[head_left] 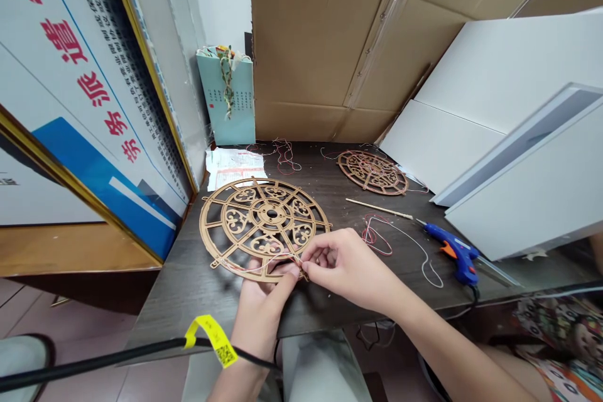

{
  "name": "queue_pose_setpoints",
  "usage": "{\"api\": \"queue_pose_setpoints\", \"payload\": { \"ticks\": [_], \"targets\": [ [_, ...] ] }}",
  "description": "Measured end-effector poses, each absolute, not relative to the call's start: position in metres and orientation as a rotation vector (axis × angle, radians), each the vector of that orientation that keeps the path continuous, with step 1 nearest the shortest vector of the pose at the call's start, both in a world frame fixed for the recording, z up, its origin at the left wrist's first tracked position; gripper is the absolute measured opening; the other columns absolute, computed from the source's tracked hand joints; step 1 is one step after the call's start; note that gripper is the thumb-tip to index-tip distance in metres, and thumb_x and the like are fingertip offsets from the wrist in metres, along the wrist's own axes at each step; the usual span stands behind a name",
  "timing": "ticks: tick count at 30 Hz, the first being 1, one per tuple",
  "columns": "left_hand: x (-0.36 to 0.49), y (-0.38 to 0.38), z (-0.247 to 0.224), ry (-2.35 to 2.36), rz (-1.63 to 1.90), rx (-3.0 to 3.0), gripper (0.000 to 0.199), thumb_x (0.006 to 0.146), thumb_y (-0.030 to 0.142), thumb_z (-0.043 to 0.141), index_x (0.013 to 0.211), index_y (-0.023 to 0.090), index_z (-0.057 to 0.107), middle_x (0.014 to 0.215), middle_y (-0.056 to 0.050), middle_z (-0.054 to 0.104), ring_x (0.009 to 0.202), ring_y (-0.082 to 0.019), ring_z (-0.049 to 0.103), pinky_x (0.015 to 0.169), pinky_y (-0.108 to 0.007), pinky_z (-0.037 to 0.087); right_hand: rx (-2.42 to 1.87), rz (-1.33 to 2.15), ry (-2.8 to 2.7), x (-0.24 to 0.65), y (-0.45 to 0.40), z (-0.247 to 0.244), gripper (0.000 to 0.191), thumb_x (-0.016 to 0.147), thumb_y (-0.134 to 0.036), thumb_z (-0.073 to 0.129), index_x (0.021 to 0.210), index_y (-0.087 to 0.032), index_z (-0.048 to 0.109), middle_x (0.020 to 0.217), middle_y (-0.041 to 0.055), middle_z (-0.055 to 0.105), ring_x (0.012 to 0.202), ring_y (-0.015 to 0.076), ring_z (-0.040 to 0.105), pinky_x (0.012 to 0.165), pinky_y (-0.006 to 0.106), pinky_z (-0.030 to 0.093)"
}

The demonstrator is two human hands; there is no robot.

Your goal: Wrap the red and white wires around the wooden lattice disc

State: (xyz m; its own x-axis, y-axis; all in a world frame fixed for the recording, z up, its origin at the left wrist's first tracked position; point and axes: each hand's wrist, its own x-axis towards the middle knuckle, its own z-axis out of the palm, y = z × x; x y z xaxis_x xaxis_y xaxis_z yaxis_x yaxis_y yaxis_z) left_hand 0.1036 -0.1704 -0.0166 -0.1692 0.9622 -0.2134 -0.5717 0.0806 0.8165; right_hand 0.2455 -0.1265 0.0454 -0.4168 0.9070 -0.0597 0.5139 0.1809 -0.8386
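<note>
We have the large wooden fretwork disc lying flat on the dark surface, its near rim under our fingers. Our left hand grips that near rim from below, thumb up along the edge; our right hand is pinched closed on a thin red thread right at the same spot. We judge this to be winding thread around the rim, barely begun on this disc, while the smaller disc at the far right already looks wrapped. The next turn calls for steady tension and a firm hold on the rim. A blue glue gun and a thin stick lie to the right. At the far left a pale paper bag stands upright, with braided cord hanging over its front; what else it holds we cannot tell.
</note>
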Motion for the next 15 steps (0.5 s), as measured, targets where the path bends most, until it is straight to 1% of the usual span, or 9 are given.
{"api": "queue_pose_setpoints", "payload": {
  "ticks": [4, 7, 8, 11, 12, 13, 15],
  "targets": [
    [0.105, -0.172, -0.014, 0.984, 1.481, 0.541, 0.073, 0.070, 0.029, 0.089, 0.130, 0.015, 0.051, 0.122, -0.015, 0.073, 0.109, -0.030, 0.074, 0.090, -0.040, 0.064, -1.354, 1.190, -1.958, 0.246, -0.125, 0.046, 0.015, 0.078, -0.015, 0.062, 0.080, -0.015, 0.076, 0.073, 0.0007, 0.070, 0.065, 0.0111, 0.058, 0.059, 0.020, 0.045],
    [0.102, -0.170, -0.016, 0.998, 1.455, 0.547, 0.071, 0.070, 0.028, 0.089, 0.128, 0.016, 0.051, 0.126, -0.014, 0.072, 0.105, -0.029, 0.075, 0.083, -0.040, 0.067, -1.379, 1.232, -1.909, 0.249, -0.121, 0.043, 0.013, 0.075, -0.015, 0.063, 0.079, -0.013, 0.076, 0.070, 0.0006, 0.068, 0.063, 0.0103, 0.057, 0.058, 0.019, 0.045],
    [0.101, -0.169, -0.017, 1.015, 1.441, 0.558, 0.068, 0.070, 0.029, 0.090, 0.126, 0.014, 0.053, 0.125, -0.015, 0.072, 0.102, -0.029, 0.076, 0.081, -0.040, 0.068, -1.389, 1.249, -1.887, 0.249, -0.120, 0.042, 0.013, 0.075, -0.015, 0.063, 0.079, -0.013, 0.075, 0.068, 0.0004, 0.067, 0.062, 0.0097, 0.056, 0.056, 0.019, 0.044],
    [0.100, -0.168, -0.018, 1.101, 1.428, 0.547, 0.065, 0.067, 0.031, 0.091, 0.117, 0.009, 0.057, 0.113, -0.019, 0.075, 0.089, -0.028, 0.078, 0.075, -0.037, 0.068, -1.410, 1.304, -1.813, 0.248, -0.119, 0.038, 0.013, 0.073, -0.015, 0.064, 0.081, -0.011, 0.075, 0.065, 0.0000, 0.064, 0.059, 0.0089, 0.054, 0.052, 0.017, 0.043],
    [0.100, -0.169, -0.017, 1.129, 1.450, 0.520, 0.068, 0.065, 0.030, 0.092, 0.119, 0.008, 0.057, 0.109, -0.019, 0.076, 0.087, -0.027, 0.078, 0.074, -0.036, 0.068, -1.416, 1.318, -1.791, 0.247, -0.119, 0.037, 0.013, 0.073, -0.015, 0.065, 0.081, -0.011, 0.074, 0.065, 0.0001, 0.064, 0.059, 0.0089, 0.054, 0.051, 0.016, 0.043],
    [0.101, -0.170, -0.016, 1.147, 1.481, 0.492, 0.075, 0.064, 0.028, 0.092, 0.126, 0.008, 0.054, 0.108, -0.019, 0.076, 0.087, -0.027, 0.078, 0.073, -0.036, 0.068, -1.422, 1.332, -1.773, 0.246, -0.119, 0.036, 0.013, 0.073, -0.015, 0.065, 0.081, -0.011, 0.074, 0.065, 0.0003, 0.064, 0.060, 0.0091, 0.054, 0.050, 0.015, 0.043],
    [0.104, -0.174, -0.015, 1.174, 1.554, 0.460, 0.093, 0.066, 0.024, 0.090, 0.145, 0.014, 0.042, 0.111, -0.018, 0.076, 0.090, -0.027, 0.078, 0.075, -0.035, 0.068, -1.430, 1.363, -1.745, 0.243, -0.120, 0.034, 0.013, 0.074, -0.015, 0.065, 0.082, -0.011, 0.073, 0.066, 0.0010, 0.065, 0.060, 0.0094, 0.055, 0.048, 0.015, 0.043]
  ]
}}
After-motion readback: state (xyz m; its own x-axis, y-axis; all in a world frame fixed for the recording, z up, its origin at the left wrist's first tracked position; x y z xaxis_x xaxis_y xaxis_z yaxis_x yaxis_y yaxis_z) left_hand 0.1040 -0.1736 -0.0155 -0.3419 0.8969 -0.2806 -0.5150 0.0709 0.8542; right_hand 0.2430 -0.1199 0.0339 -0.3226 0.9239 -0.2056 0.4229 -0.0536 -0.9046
